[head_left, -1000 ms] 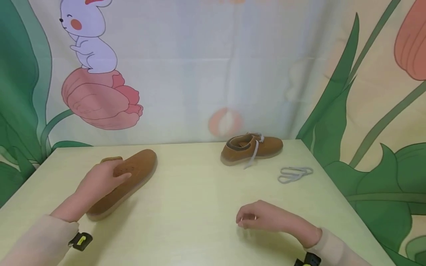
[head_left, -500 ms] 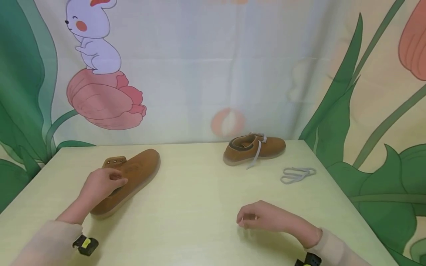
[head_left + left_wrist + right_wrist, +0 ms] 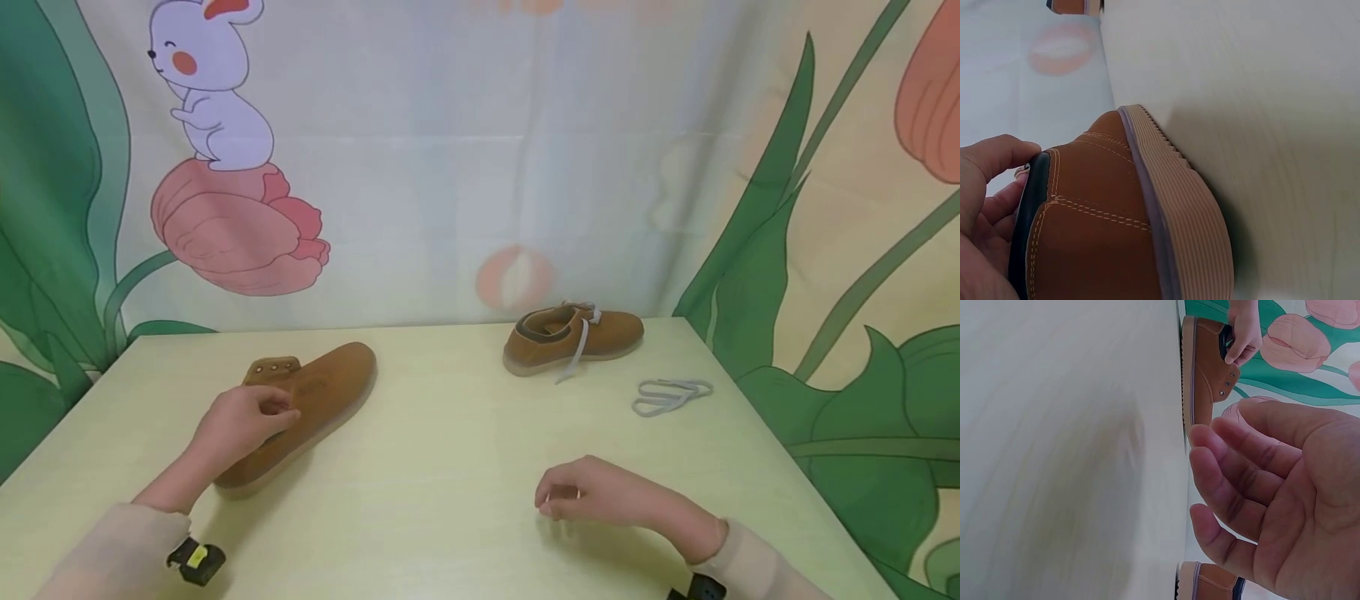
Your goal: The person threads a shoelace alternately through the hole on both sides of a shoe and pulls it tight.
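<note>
Head view: pinching the shoe point(image 3: 337, 379) by its collar point(image 3: 1033, 194) with the left hand point(image 3: 242, 423), fingers bent close. Long axis aslant beneath, heel toward the body, toe away and rightward. Far nearer to left than right! Over the table point(image 3: 420, 492) with the right hand point(image 3: 603, 493), half-curled, holding nothing. Beyond that, a second shoe point(image 3: 613, 333), and near it a loose lace point(image 3: 677, 397). No containers in sight.
</note>
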Demonstrator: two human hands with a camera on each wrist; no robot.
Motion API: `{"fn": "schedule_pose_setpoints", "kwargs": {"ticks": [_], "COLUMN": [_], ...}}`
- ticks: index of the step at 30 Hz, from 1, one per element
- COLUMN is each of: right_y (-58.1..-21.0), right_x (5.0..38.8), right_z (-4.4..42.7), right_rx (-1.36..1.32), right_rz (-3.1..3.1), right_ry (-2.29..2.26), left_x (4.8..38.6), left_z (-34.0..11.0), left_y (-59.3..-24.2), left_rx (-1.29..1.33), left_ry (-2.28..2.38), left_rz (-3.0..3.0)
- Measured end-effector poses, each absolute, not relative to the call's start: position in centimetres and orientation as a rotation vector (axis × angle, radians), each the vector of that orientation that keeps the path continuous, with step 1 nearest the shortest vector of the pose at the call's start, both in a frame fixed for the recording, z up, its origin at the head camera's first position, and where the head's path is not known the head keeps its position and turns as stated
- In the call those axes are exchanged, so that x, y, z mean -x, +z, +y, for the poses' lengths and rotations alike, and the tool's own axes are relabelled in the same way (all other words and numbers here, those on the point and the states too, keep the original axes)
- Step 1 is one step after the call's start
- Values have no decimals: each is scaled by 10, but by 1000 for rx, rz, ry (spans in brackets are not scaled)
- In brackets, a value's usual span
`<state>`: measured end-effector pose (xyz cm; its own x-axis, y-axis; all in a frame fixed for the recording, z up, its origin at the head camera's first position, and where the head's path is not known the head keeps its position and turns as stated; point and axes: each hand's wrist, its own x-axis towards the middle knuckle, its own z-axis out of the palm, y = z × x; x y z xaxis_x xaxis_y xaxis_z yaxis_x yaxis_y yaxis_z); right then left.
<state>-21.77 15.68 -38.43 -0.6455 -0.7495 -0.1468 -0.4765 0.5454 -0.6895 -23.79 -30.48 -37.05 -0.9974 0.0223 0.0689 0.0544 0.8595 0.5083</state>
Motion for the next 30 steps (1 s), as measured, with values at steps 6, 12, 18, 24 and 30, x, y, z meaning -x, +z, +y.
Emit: {"fn": "schedule_pose_setpoints", "kwargs": {"ticks": [6,12,18,24,30], "right_y": [-387,-386,-388,-389,-389], "right_x": [217,218,218,218,220], "right_z": [157,156,157,157,155], "right_rx": [1009,1024,996,1009,1004], "right_rz": [2342,2362,2335,2336,2342], "right_ry": [-878,-852,-885,-882,-867], "left_x": [233,233,234,236,240], "left_z": [-292,-281,-270,-255,-243], "left_y": [-373,-374,-376,-376,-375], "left_rx": [128,258,364,449,570], "left_ry": [-839,-820,-822,-838,-852], "left_rz": [-2971,-2940,-2931,-2913,-2883]}}
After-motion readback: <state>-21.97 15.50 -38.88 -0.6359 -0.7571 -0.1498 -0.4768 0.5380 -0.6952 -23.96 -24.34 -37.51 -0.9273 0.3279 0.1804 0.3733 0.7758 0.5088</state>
